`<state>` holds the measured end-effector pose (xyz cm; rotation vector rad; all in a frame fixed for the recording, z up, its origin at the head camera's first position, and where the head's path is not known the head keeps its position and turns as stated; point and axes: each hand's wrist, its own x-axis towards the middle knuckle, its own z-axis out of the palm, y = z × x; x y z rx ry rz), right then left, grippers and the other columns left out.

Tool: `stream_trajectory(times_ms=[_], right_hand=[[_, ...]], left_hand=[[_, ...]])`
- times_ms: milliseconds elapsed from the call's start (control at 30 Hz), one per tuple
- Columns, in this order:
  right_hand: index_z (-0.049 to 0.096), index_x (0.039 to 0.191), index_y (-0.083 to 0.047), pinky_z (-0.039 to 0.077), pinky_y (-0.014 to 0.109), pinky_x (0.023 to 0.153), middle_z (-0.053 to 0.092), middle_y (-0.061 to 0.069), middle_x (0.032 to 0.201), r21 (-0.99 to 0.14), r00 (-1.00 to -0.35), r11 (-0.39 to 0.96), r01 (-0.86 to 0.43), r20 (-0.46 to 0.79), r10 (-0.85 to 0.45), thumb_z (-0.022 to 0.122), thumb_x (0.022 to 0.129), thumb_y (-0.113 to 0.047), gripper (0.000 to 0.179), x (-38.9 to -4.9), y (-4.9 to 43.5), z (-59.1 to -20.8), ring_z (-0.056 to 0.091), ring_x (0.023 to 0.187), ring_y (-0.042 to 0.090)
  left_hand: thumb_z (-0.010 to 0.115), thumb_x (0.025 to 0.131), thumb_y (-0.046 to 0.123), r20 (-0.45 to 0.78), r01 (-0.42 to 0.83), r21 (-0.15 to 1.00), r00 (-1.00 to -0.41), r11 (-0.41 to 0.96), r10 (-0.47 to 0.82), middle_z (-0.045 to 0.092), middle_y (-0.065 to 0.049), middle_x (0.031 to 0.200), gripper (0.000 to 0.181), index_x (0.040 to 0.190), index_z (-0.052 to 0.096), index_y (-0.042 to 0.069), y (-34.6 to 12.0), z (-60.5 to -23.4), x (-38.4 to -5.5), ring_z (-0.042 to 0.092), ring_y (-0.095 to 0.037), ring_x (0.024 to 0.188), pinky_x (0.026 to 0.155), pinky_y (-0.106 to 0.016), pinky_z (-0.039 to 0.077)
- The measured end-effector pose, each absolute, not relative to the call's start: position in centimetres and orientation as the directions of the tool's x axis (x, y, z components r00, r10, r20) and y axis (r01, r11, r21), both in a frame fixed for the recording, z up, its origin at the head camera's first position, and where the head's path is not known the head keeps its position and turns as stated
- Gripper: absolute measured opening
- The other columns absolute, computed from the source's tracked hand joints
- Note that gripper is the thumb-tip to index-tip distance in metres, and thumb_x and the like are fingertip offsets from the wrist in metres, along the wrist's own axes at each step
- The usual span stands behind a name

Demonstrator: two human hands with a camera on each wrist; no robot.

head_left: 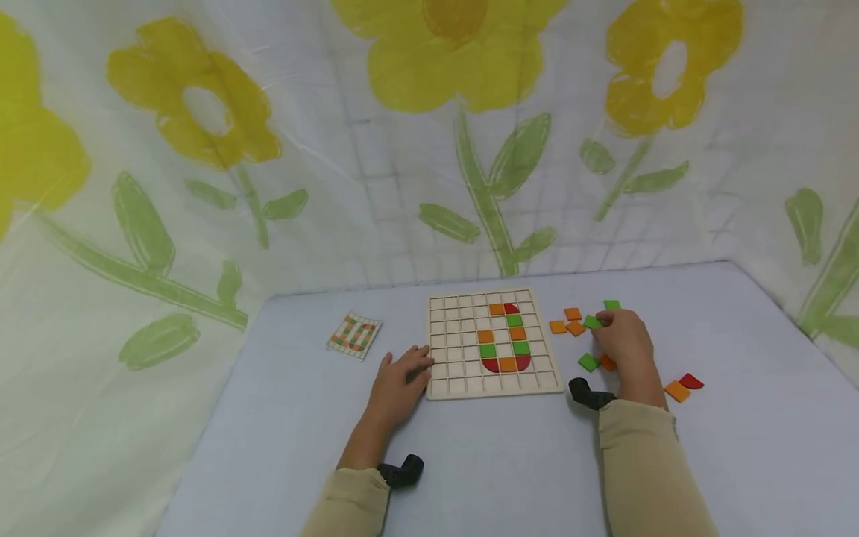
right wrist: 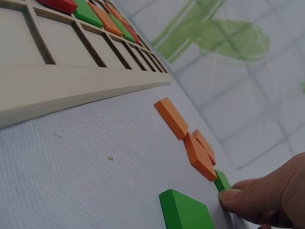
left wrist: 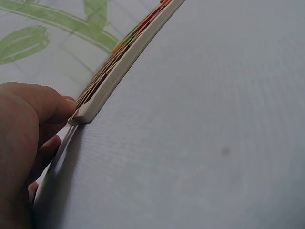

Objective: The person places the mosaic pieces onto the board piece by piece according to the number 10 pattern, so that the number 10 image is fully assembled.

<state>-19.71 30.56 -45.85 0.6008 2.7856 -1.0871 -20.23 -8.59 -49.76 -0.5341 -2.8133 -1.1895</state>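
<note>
A wooden grid board point(head_left: 463, 384) lies flat on the table, bearing several orange, green and red tiles in its cells. My left hand point(head_left: 399, 388) rests at the board's left edge, its fingertips against the frame. In the left wrist view, the thumb point(left wrist: 57, 107) meets the board's near corner point(left wrist: 88, 112). Right of the board, my right hand point(head_left: 625, 339) pinches a green square tile point(head_left: 592, 322) between thumb and fingers, low over the table. Part of that tile point(right wrist: 221, 180) shows past the thumb in the right wrist view.
Three loose orange tiles point(head_left: 575, 328) lie between board and right hand. Other green tiles point(head_left: 587, 362) and an orange one point(head_left: 607, 362) surround that hand. Farther right are an orange tile point(head_left: 678, 391) and a red quarter-round point(head_left: 691, 381). A pattern card point(head_left: 356, 335) lies left of the board.
</note>
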Motion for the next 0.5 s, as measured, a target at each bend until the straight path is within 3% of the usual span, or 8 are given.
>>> stream_trajectory(times_ms=[267, 500], right_hand=[[0.051, 0.137, 0.004, 0.05, 0.051, 0.091, 0.052, 0.029, 0.131, -0.615, -0.905, 0.669, 0.418, -0.221, 0.363, 0.06, 0.096, -0.021, 0.048, -19.9, 30.5, -45.6, 0.05, 0.104, 0.039], [0.05, 0.137, 0.004, 0.05, 0.049, 0.088, 0.053, 0.028, 0.132, -0.601, -0.899, 0.671, 0.435, -0.238, 0.369, 0.053, 0.1, -0.022, 0.046, -20.2, 30.5, -46.7, 0.051, 0.104, 0.037]], left_hand=[[0.064, 0.095, 0.022, 0.175, 0.335, 0.684, -0.938, 0.649, 0.299, 0.056, 0.005, 0.142, 0.024, 0.118, 0.071, 0.019, -8.6, -49.4, -20.8, 0.045, -0.018, 0.139, 0.124, -0.052, 0.01], [0.064, 0.095, 0.021, 0.162, 0.32, 0.704, -0.942, 0.634, 0.295, 0.057, 0.003, 0.142, 0.024, 0.118, 0.071, 0.016, -8.6, -49.6, -20.1, 0.046, -0.021, 0.139, 0.123, -0.054, 0.01]])
